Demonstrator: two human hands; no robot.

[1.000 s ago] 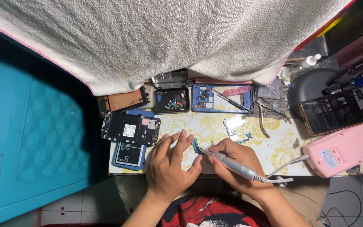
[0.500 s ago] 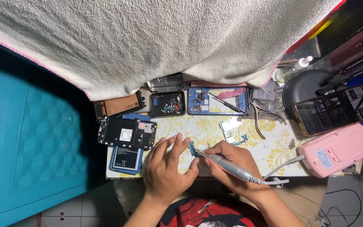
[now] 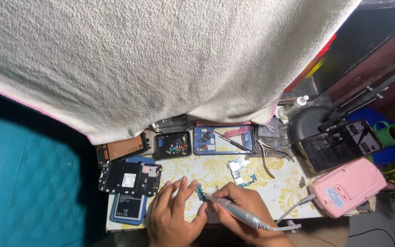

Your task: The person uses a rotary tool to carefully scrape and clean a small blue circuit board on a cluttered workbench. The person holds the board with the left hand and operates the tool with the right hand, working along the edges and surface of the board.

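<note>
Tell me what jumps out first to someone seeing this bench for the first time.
A big off-white towel hangs over the top of the view. Below it, the left hand steadies a small circuit board on the yellow patterned table while the right hand holds a silver pen-like tool to it. A pink device lies at the right edge.

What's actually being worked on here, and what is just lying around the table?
In use: small blue circuit board, steadied by the left hand; pen-shaped corded tool, gripped by the right hand.

Lying about: pliers, parts tray, black phone frame, pink device, lit phone.
</note>
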